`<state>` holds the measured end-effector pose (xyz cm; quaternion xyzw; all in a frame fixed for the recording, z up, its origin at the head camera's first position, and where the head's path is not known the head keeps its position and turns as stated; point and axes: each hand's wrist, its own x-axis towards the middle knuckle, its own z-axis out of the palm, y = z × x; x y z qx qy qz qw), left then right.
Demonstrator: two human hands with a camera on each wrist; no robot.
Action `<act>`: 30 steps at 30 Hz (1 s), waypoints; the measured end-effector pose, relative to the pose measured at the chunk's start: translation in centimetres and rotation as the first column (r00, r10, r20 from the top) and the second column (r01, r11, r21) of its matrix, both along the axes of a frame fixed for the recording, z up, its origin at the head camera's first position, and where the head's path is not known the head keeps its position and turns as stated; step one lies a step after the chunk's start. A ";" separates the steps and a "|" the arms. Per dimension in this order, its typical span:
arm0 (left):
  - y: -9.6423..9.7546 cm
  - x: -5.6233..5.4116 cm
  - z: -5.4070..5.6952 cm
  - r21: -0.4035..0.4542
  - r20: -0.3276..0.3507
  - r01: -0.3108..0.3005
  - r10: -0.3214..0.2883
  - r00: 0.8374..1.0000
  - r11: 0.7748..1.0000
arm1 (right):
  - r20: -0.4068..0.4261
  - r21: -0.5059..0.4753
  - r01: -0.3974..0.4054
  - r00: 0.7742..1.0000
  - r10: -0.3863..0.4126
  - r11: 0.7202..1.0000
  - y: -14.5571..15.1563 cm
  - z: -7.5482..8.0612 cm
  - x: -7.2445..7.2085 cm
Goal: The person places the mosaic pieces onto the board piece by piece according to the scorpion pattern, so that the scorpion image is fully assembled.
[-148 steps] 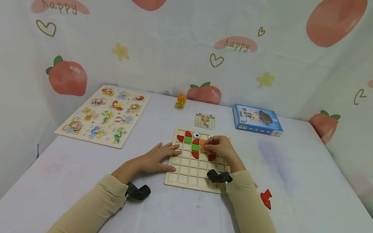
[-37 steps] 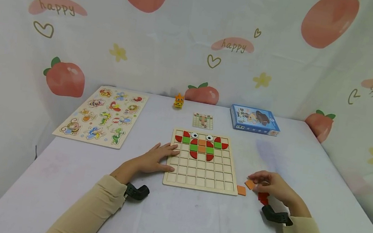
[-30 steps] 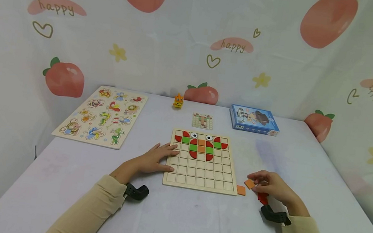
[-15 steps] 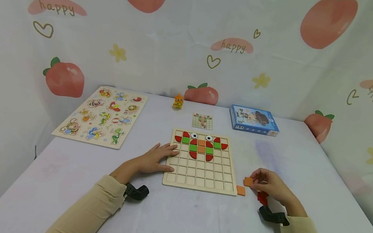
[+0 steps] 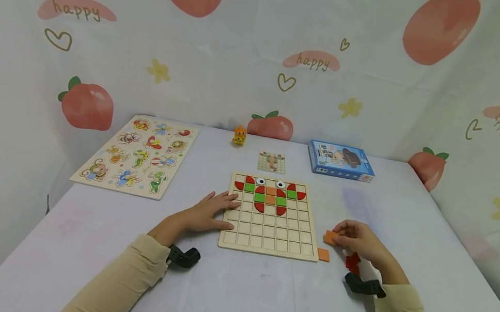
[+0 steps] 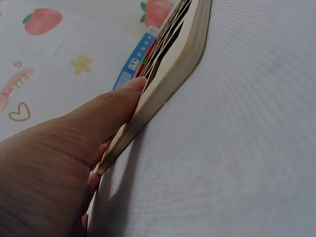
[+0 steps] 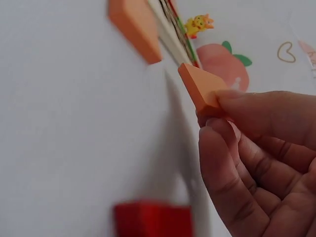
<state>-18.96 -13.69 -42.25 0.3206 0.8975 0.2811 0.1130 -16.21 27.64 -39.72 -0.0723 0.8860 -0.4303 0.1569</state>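
My right hand pinches an orange square tile between thumb and fingers, right of the wooden grid board. In the right wrist view the tile is held above the table. My left hand rests at the board's left edge, fingers spread and thumb lying over the rim, as the left wrist view also shows. Set in the board's upper rows are red quarter-round pieces, green squares, two eye pieces and two orange squares. A second loose orange tile lies at the board's lower right corner.
Red pieces lie beneath the right wrist. Behind the board are a small pattern card, a toy figure and a blue box. An insect puzzle board lies at the left.
Earlier the right hand was placing an orange square in the board; then it took up another tile at the right. It has since risen slightly toward the board with it. The left hand stays put.
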 end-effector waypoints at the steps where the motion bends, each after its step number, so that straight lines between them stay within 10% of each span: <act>1: 0.0 0.0 0.0 0.000 0.000 -0.001 0.001 1.000 1.000 | -0.010 0.009 0.001 1.000 -0.001 1.000 -0.1 0.0 -0.2; 30: 0.1 -0.1 -0.1 -0.017 0.010 -0.011 0.011 1.000 1.000 | -0.028 -0.097 -0.079 0.997 0.076 0.992 -7.6 1.4 -4.2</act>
